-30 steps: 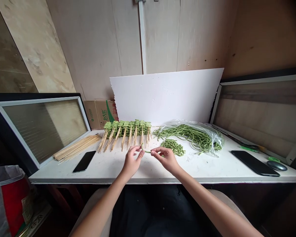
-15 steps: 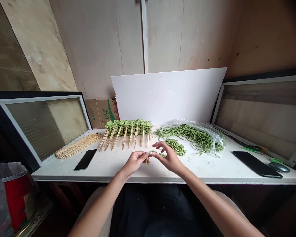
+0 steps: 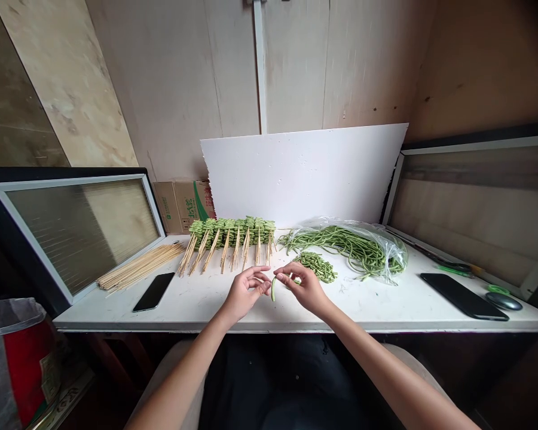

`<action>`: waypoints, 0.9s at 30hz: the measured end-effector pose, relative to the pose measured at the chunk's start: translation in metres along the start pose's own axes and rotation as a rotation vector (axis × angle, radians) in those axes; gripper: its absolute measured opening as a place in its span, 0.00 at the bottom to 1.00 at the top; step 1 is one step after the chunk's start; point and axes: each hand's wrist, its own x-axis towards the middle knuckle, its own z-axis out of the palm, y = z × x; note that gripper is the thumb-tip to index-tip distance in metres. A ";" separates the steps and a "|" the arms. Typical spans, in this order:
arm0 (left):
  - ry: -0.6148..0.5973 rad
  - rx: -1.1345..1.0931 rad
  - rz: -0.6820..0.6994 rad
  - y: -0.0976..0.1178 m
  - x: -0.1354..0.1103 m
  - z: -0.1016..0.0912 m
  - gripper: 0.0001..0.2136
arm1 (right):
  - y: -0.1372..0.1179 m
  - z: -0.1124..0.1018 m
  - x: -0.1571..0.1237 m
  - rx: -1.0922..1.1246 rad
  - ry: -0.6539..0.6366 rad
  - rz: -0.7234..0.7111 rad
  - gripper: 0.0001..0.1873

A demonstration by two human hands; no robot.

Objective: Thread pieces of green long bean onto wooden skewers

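My right hand (image 3: 303,288) pinches a short piece of green long bean (image 3: 273,288) that hangs down between my two hands above the white table (image 3: 197,301). My left hand (image 3: 244,291) is right beside it, palm turned in, fingers loosely curled and slightly apart, touching or almost touching the bean. Just behind my right hand lies a small heap of cut bean pieces (image 3: 316,265). A row of skewered bean bundles (image 3: 231,234) lies further back.
A plastic bag of long beans (image 3: 354,245) lies at the right. Loose bamboo skewers (image 3: 137,267) and a black phone (image 3: 153,292) sit at the left, another phone (image 3: 464,295) and scissors (image 3: 452,267) at the right. A white foam board (image 3: 302,173) stands behind.
The bean piece was held between both hands, then bent; now it hangs straight down from my right hand's fingers. My left hand has loosened its pinch and opened a little.
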 end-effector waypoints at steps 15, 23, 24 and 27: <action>0.111 0.386 0.286 0.015 -0.006 0.005 0.07 | 0.004 -0.001 0.003 0.285 -0.067 0.141 0.29; 0.069 0.516 0.347 0.014 -0.007 0.007 0.06 | -0.004 0.002 0.000 0.109 -0.044 0.031 0.20; 0.074 0.522 0.351 0.013 -0.007 0.007 0.07 | -0.003 0.002 0.000 0.095 -0.035 0.023 0.19; 0.084 0.546 0.357 0.011 -0.006 0.005 0.07 | 0.002 0.000 0.000 0.042 -0.012 -0.007 0.18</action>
